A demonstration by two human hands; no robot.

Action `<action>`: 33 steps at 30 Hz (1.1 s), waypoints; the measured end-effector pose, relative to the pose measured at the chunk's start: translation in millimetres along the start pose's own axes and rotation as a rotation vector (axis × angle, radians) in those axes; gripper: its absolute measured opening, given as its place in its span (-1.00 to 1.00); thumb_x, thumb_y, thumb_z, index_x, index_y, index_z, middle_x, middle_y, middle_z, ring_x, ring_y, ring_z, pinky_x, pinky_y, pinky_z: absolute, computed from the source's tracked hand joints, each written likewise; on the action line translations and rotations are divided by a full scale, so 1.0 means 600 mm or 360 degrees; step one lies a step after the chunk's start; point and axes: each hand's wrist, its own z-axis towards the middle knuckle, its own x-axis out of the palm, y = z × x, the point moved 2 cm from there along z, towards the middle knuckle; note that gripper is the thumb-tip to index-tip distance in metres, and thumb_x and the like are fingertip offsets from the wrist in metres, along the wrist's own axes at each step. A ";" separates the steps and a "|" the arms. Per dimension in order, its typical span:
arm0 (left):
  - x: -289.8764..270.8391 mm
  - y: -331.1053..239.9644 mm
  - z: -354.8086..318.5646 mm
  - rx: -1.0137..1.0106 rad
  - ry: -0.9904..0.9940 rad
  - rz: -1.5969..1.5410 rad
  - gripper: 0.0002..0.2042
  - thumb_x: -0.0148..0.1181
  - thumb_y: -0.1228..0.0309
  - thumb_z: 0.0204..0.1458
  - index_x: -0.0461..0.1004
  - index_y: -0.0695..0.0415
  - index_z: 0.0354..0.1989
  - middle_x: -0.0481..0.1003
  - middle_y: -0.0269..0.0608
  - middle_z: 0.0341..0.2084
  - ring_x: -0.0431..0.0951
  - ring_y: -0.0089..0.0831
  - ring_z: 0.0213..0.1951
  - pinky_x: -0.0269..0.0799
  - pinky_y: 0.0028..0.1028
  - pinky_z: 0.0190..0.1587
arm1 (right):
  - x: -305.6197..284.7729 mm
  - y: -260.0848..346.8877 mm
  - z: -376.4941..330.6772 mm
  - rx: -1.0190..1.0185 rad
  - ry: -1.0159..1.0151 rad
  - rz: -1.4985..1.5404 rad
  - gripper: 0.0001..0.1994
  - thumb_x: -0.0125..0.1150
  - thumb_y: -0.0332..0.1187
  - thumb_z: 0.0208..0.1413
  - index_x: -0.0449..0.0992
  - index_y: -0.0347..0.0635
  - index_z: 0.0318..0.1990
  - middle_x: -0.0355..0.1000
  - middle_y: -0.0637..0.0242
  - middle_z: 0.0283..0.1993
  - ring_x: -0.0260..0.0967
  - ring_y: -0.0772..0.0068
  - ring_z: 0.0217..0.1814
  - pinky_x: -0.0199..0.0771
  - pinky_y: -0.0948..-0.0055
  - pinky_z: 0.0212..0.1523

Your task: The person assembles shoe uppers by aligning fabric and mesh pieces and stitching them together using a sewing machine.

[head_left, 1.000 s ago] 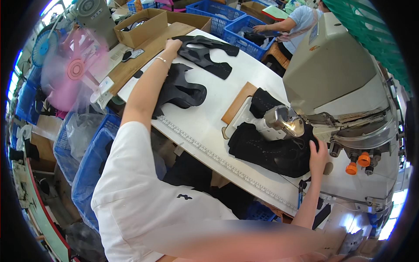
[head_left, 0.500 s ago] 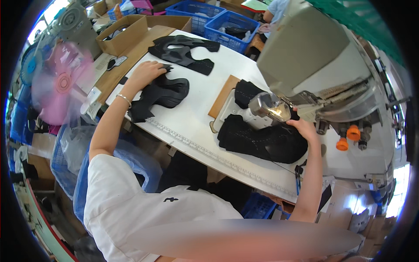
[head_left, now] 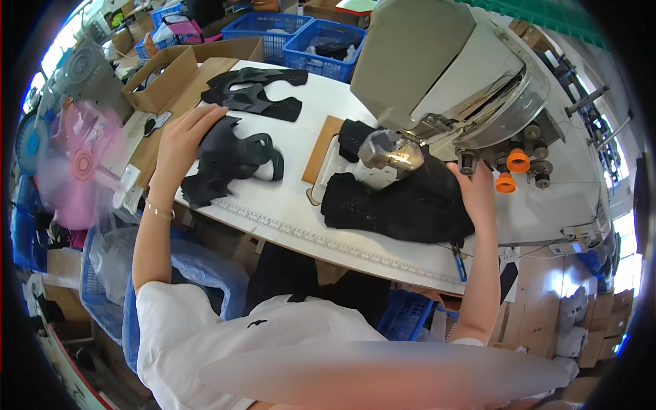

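The left hand, drawn back from the far stack, now lies with fingers spread flat on a black cut piece near the worktop's left front edge. The right hand, fingers loosely curled, steadies dark fabric under the sewing machine, suggesting the next piece is coming.

Blue crates stood beyond the white counter. An open cardboard box sat at its far left corner. A pink fan spun, blurred, at left. Orange knobs showed on the machine.
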 end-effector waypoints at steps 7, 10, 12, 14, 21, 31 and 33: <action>-0.080 -0.130 0.044 0.0279 -0.0298 -0.0612 -0.75 0.24 0.52 -0.21 0.60 0.26 -0.28 0.57 -0.04 -0.30 0.61 -0.06 -0.11 0.55 -0.30 -0.14 | -0.161 0.161 -0.144 -0.0291 0.0367 0.0325 -0.83 0.37 -0.42 -0.09 0.53 -0.31 -0.38 0.40 0.25 -0.50 0.30 0.26 -0.43 0.29 0.40 -0.35; -0.100 -0.182 0.057 0.0302 -0.0401 -0.0621 -0.76 0.19 0.46 -0.17 0.59 0.32 -0.32 0.57 0.00 -0.35 0.62 -0.02 -0.16 0.57 -0.30 -0.22 | -0.142 0.182 -0.138 -0.0503 0.0338 0.0293 -0.84 0.37 -0.41 -0.11 0.54 -0.26 -0.39 0.40 0.27 -0.50 0.25 0.22 -0.45 0.24 0.31 -0.38; -0.111 -0.217 0.049 0.0183 -0.0511 -0.0618 -0.76 0.22 0.50 -0.19 0.59 0.34 -0.31 0.58 0.05 -0.37 0.64 0.00 -0.21 0.58 -0.32 -0.28 | -0.112 0.178 -0.115 -0.0489 0.0248 0.0432 -0.84 0.35 -0.39 -0.08 0.54 -0.25 -0.37 0.43 0.25 -0.48 0.33 0.20 -0.39 0.30 0.31 -0.32; -0.105 -0.245 0.043 0.0163 -0.0586 -0.0764 -0.77 0.25 0.53 -0.21 0.60 0.33 -0.31 0.58 0.05 -0.36 0.64 -0.01 -0.20 0.57 -0.33 -0.29 | -0.072 0.170 -0.095 -0.0436 0.0212 0.0505 -0.85 0.35 -0.39 -0.06 0.54 -0.25 -0.36 0.44 0.24 -0.47 0.36 0.20 -0.37 0.32 0.33 -0.30; 0.064 -0.350 0.066 0.0356 -0.0619 -0.0992 -0.71 0.34 0.64 -0.29 0.60 0.31 -0.28 0.55 -0.04 -0.20 0.58 -0.14 -0.06 0.53 -0.42 -0.31 | 0.015 0.099 -0.040 0.0065 0.0238 0.0531 -0.77 0.30 -0.27 0.08 0.52 -0.27 -0.26 0.43 0.32 -0.48 0.27 0.48 -0.47 0.30 0.47 -0.35; 0.167 -0.361 0.094 0.0261 -0.0534 -0.0959 -0.63 0.25 0.66 -0.32 0.59 0.27 -0.20 0.52 -0.06 -0.13 0.54 -0.15 -0.02 0.50 -0.39 -0.26 | 0.020 0.053 -0.028 0.0114 0.0282 0.0788 -0.71 0.38 -0.27 0.01 0.55 -0.36 -0.27 0.49 0.39 -0.33 0.35 0.62 -0.29 0.38 0.54 -0.23; 0.170 -0.360 0.097 0.0271 -0.0561 -0.0953 -0.64 0.25 0.65 -0.32 0.59 0.27 -0.21 0.52 -0.05 -0.13 0.54 -0.15 -0.01 0.49 -0.39 -0.27 | 0.026 0.043 -0.026 0.0313 0.0390 0.0606 -0.66 0.41 -0.24 -0.02 0.52 -0.35 -0.25 0.47 0.38 -0.30 0.35 0.61 -0.26 0.38 0.54 -0.20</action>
